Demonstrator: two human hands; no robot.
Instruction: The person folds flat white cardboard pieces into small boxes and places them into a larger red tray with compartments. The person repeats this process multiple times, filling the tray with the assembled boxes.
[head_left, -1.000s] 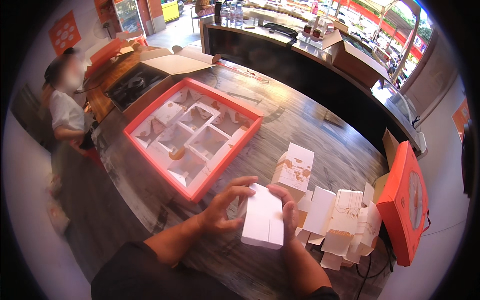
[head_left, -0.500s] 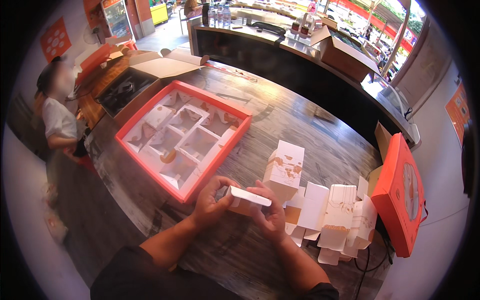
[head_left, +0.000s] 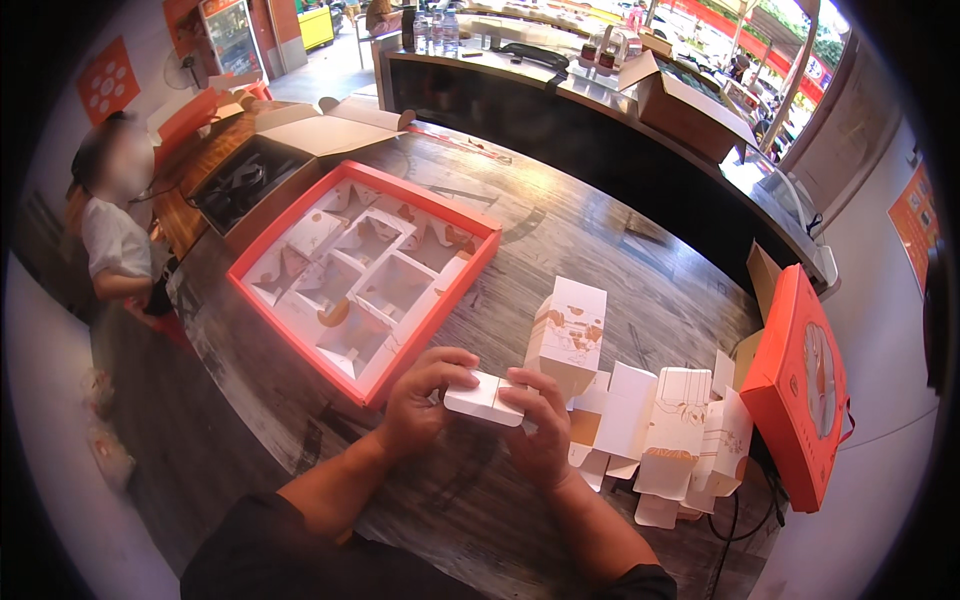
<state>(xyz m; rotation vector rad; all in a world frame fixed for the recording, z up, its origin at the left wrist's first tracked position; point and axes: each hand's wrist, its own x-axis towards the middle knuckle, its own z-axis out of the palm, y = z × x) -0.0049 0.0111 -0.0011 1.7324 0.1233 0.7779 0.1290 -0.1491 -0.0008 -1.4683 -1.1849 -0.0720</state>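
Between my two hands, above the table, is a small white cardboard box (head_left: 484, 399) with a seam across its top. My left hand (head_left: 422, 398) is closed on its left end, fingers over the top. At the right end, my right hand (head_left: 541, 420) grips it with curled fingers. Beyond my hands to the left lies an open red gift box (head_left: 305, 345) with white patterned dividers forming several compartments. A standing white printed carton (head_left: 572, 325) is just past my right hand. Beside it lie several partly unfolded white cartons (head_left: 672, 430).
A red lid with a clear window (head_left: 800, 385) leans upright at the right edge. An open brown carton with dark contents (head_left: 250, 180) stands far left, near a person in a white shirt (head_left: 118, 240). A counter (head_left: 560, 115) runs along the back; a black cable (head_left: 735, 530) hangs at lower right.
The small white box has turned in my hands, so its seamed top now shows instead of its edge and brown underside. My fingers have shifted onto its top.
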